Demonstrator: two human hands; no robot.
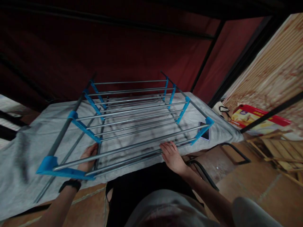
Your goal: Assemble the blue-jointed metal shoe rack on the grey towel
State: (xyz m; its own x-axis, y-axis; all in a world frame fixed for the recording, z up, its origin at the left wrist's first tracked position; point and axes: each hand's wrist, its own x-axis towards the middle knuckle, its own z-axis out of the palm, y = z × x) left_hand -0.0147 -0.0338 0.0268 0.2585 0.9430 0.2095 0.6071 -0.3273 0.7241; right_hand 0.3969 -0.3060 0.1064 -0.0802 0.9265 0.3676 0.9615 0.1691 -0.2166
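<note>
Resting at the near edge of a grey cloth (28, 157), both hands are seen at the front rails of a metal rack (132, 119) with blue plastic side brackets. The left hand (88, 157), a dark band worn at its wrist, is placed under the nearest rails beside the left post; its fingers are curled toward the rail, though whether the rail is actually gripped cannot be told. The right hand (171, 156) is laid flat and released, fingers spread on top of the lowest front rails, nothing clenched.

The rack is stood on the cloth-covered tabletop, its rails run left to right across the view, so the long axis lies crosswise to the person, and its tiers step back and upward away from the body. The blue brackets are slanted at each end, and grey posts are carried along both sides.

Just past the rack's right front corner, a dark phone (204, 132) is lain on the cloth. Farther right, on the floor, a red and yellow box (258, 118) is seen; its printing is too blurred to be read. Wooden slats (276, 145) are set near it. Behind everything, a dark red fabric wall is hung.
</note>
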